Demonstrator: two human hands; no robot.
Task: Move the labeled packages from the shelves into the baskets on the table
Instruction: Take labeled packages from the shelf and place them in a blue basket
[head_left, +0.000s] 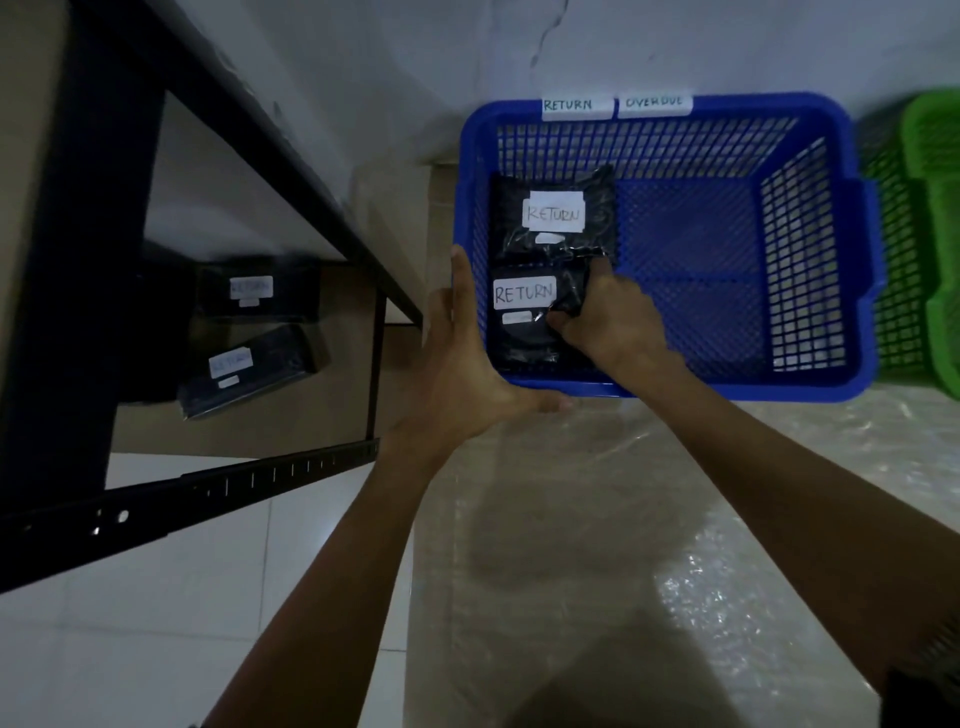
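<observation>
our right hand (608, 317) pinches the near black return package (519, 338) inside the blue basket (727, 388). our left hand (462, 364) lies flat, fingers straight, against its near-left corner

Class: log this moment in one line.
right hand grips near package | left hand braces blue basket | two packages on shelf

Glossy black plastic packages (530, 332), perforated blue plastic basket (691, 291).

2 slim arms, bare along all the length in view; left grip (462, 374) and right grip (608, 322) bare as well; a dark patch (922, 699) by the right arm's lower end, perhaps a sleeve.
</observation>
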